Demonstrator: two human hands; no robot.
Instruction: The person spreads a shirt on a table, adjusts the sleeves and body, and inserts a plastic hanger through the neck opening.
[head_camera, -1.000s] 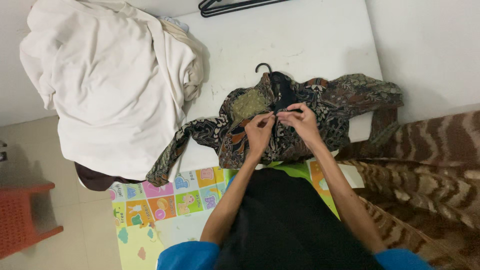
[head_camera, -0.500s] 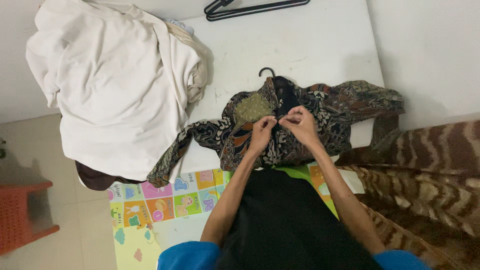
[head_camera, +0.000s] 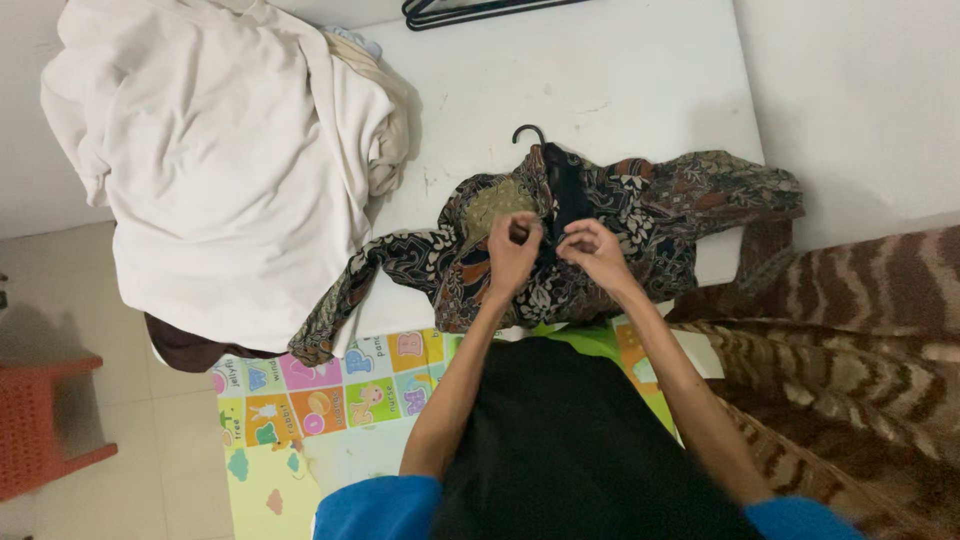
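Item: batik shirt (head_camera: 640, 225) on black hanger (head_camera: 527, 132), lying at near edge of white table (head_camera: 600, 80). Your left hand (head_camera: 512, 250) and right hand (head_camera: 592, 250) both pinch its front placket, close together. Risk: 1 sleeve overhangs left; a tug may drag shirt off the edge.

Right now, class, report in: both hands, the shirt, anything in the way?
Left hand and right hand both pinching the patterned shirt front. Shirt on its black hanger, flat on the white table. White cloth pile lies apart, left.
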